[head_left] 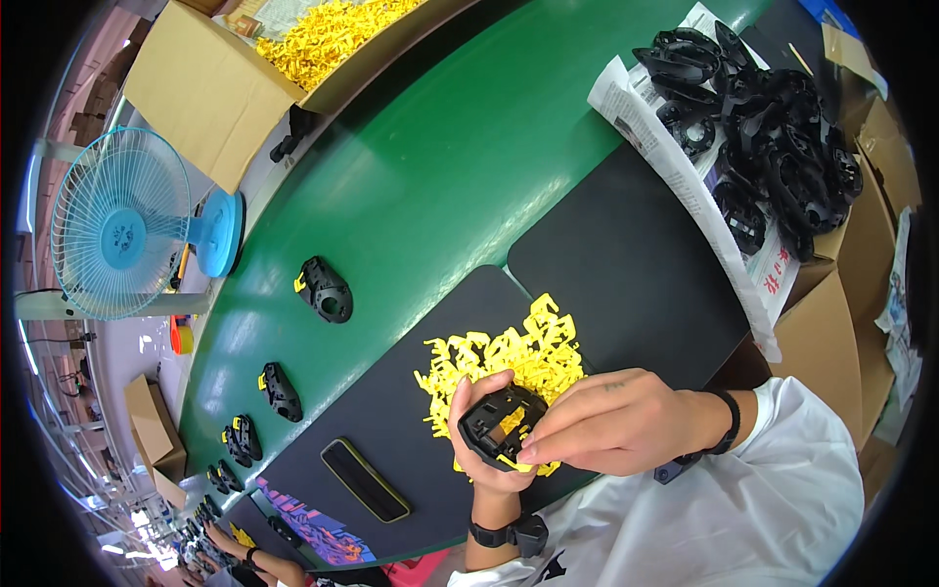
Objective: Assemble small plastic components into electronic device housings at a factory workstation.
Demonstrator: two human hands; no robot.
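Note:
My left hand (497, 477) cups a black plastic shell (479, 428), shaped like a computer mouse housing, with its hollow inside facing up. My right hand (621, 421) reaches in from the right, thumb and fingers pinched at the shell's near edge. A small yellow plastic clip (513, 463) shows at those fingertips, partly hidden by them. Another yellow patch lies inside the shell. Just beyond both hands, a heap of yellow plastic clips (504, 357) is spread on a black mat (626, 264).
Black shells with yellow clips, one of them a shell (326, 291), stand along the green work surface (391, 157). Black parts (782, 147) pile on newspaper at right. A dark oblong case (366, 479), blue fan (122, 238) and box of yellow clips (210, 88) are left. Another person's hand (227, 541) shows lower left.

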